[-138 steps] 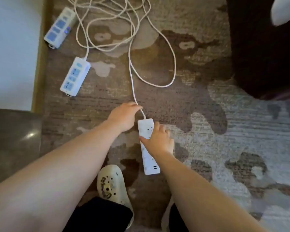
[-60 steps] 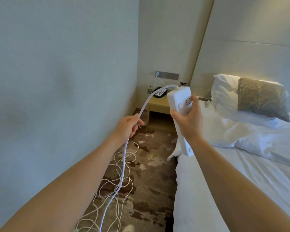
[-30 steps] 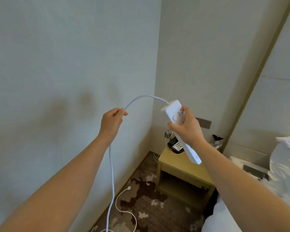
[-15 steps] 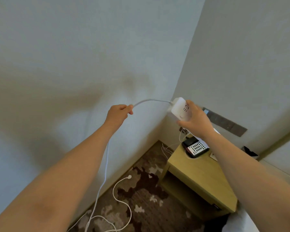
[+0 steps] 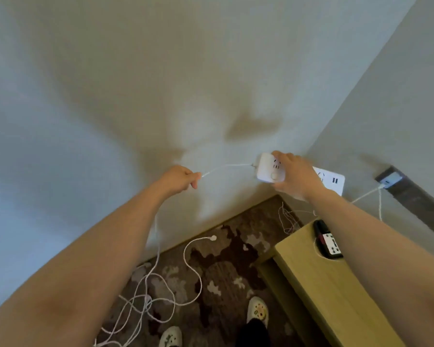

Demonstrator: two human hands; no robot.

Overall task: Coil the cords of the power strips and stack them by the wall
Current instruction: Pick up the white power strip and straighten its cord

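Note:
A white power strip [image 5: 271, 170] is held up in the air in front of the wall corner, gripped around its middle by my right hand [image 5: 295, 176]. Its far end with USB ports sticks out past my wrist. Its white cord [image 5: 226, 167] runs left from the strip's end into my left hand [image 5: 179, 180], which pinches it. From there the cord drops to the carpet [image 5: 231, 269] and lies in loose tangled loops [image 5: 148, 301], ending at a round white plug [image 5: 213, 238]. The other power strips are out of view.
A wooden bedside table [image 5: 318, 284] stands at the right with a telephone [image 5: 327, 242] on it. A dark wall outlet panel [image 5: 411, 196] holds a plugged white cable [image 5: 366, 194]. My two light clogs [image 5: 258, 311] stand on the carpet below. Walls meet close ahead.
The view has tipped downward, so the floor and my feet show. My right hand has turned the strip more level; my left hand still pinches the cord about the same distance away.

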